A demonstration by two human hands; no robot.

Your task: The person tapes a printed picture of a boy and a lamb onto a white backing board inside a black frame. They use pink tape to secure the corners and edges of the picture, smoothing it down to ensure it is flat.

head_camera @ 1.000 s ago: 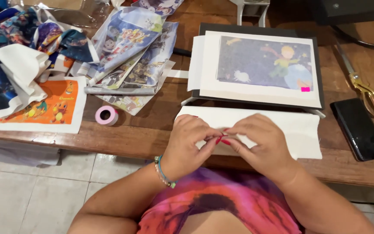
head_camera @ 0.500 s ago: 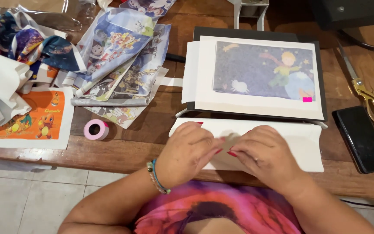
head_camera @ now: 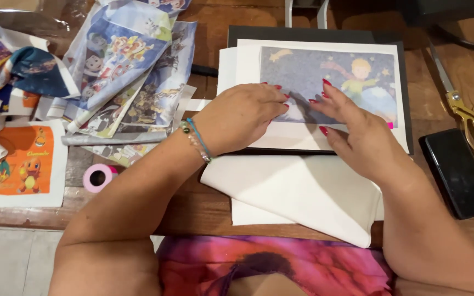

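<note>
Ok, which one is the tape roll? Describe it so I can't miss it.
Start at the wooden table and go to its near edge, left of the person's left forearm. There, beside the orange cartoon print, lies the tape roll. It is a small pink ring with a dark hole, the only round thing among flat sheets.

The left hand (head_camera: 242,123) and right hand (head_camera: 357,131) have red-painted nails; the left wrist wears a bracelet (head_camera: 196,140) of turquoise and pale beads. Under the fingertips lies a print (head_camera: 352,74) with a muted blue-grey ground, yellow stars and a small yellow-haired figure in green, bordered white on a black board (head_camera: 314,35). Below the hands, the folded fabric (head_camera: 297,192) is plain white. Left of the left hand: a pink tape roll (head_camera: 99,177), an orange print (head_camera: 17,167) with cartoon creatures, and multicoloured cartoon sheets (head_camera: 122,66). Right of the right hand: gold-handled scissors (head_camera: 470,118), a black phone (head_camera: 456,172). The desk (head_camera: 204,211) is brown wood.
</note>
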